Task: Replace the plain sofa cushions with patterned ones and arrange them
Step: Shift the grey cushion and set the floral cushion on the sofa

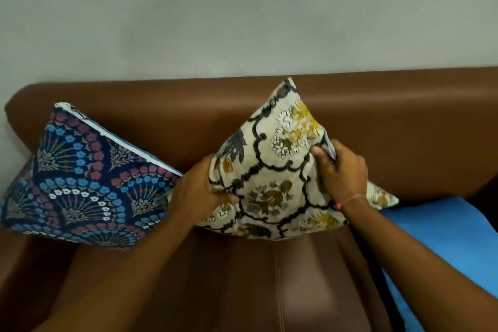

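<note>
A cream cushion (272, 170) with black scrollwork and yellow flowers stands on one corner at the middle of the brown leather sofa (404, 121), leaning toward the backrest. My left hand (199, 191) grips its left edge. My right hand (342, 170) pinches its right edge near the top, with a thin bracelet at the wrist. A navy cushion (80, 183) with blue and pink fan-shaped flower patterns rests in the sofa's left corner, its white zipper edge facing up. A plain blue cushion (442, 240) lies on the seat at the right.
The sofa's seat (242, 286) runs along the bottom with a seam down the middle. A pale grey wall (242, 8) rises behind the backrest. The sofa's left armrest (16, 264) sits under the navy cushion.
</note>
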A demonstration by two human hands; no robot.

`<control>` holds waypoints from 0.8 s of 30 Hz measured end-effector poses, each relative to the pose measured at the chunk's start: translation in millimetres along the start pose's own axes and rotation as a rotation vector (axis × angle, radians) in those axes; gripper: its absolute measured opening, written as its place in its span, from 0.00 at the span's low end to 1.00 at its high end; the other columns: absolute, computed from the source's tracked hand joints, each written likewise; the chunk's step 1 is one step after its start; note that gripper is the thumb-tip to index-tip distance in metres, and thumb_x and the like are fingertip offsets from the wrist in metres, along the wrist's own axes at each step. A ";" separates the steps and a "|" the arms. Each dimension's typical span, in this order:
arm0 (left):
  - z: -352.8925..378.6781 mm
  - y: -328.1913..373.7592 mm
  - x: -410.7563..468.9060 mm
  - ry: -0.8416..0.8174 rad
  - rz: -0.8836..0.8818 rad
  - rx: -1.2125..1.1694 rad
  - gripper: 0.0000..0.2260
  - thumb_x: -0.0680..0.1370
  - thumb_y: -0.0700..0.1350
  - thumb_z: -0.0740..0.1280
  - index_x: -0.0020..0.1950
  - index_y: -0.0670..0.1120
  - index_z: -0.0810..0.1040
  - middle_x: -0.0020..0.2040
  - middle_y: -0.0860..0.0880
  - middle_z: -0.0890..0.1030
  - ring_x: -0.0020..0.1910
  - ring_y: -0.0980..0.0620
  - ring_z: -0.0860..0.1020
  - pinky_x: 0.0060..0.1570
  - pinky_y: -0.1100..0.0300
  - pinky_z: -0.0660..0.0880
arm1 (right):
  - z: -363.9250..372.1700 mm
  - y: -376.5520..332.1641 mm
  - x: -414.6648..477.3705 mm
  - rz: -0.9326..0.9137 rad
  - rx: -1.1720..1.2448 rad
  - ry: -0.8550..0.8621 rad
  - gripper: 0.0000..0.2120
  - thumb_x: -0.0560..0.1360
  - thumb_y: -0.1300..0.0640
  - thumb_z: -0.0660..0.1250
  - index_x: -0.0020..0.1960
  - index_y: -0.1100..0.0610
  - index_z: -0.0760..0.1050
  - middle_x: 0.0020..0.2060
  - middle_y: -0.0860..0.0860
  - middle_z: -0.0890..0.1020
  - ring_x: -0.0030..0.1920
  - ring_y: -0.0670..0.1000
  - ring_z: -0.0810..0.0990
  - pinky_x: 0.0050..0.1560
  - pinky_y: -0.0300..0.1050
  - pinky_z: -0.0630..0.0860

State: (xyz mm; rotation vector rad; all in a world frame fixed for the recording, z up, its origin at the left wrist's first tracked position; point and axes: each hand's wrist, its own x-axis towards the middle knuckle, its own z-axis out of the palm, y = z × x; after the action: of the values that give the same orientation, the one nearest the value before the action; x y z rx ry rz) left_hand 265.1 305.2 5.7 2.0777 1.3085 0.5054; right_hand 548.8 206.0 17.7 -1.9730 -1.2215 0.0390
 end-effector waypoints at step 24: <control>140.6 58.1 -107.2 0.246 0.292 0.403 0.42 0.69 0.49 0.70 0.80 0.41 0.55 0.81 0.37 0.54 0.81 0.37 0.50 0.77 0.36 0.49 | -114.1 169.2 -66.5 0.058 -0.085 -0.231 0.30 0.79 0.39 0.57 0.72 0.58 0.66 0.68 0.57 0.74 0.69 0.58 0.70 0.70 0.52 0.65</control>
State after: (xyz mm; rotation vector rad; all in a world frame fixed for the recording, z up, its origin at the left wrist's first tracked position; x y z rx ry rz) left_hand 342.9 148.1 -56.8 2.6330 1.3344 0.6862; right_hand 685.2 49.2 -36.3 -2.1225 -1.3307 0.2545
